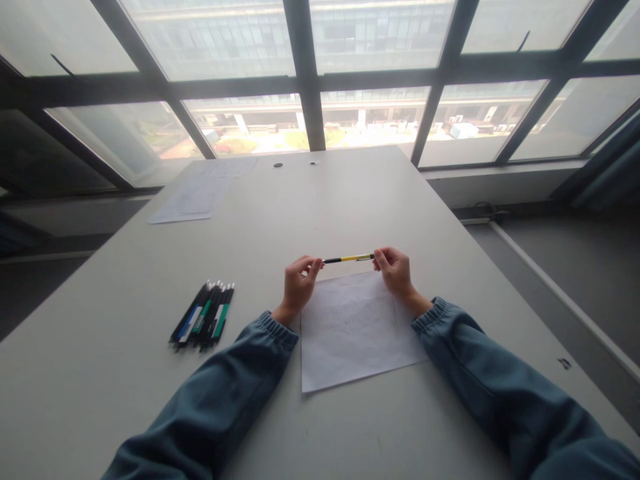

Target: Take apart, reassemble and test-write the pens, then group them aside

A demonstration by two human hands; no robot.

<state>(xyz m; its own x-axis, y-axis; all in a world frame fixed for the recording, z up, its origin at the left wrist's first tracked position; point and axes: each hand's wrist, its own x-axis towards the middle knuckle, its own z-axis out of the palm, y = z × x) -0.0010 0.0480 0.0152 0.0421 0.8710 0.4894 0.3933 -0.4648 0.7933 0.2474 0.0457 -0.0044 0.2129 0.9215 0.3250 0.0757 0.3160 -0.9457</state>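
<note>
A yellow and black pen [349, 259] is held level between my two hands, above the far edge of a white sheet of paper [355, 327]. My left hand [300, 283] pinches its black end, thumb and fingers pressed together. At the other end, by the clip, my right hand [395, 268] has its fingers closed on the pen. Whether it is a pen or a mechanical pencil is hard to make out at this size. The sheet lies flat on the table below my wrists, with faint marks on it.
Left of the paper lies a bunch of several black pens [203, 317] with blue, green and white parts. More paper sheets [195, 190] rest at the table's far left. The white table [320, 207] reaches to the windows. A small dark object [564, 363] is near the right edge.
</note>
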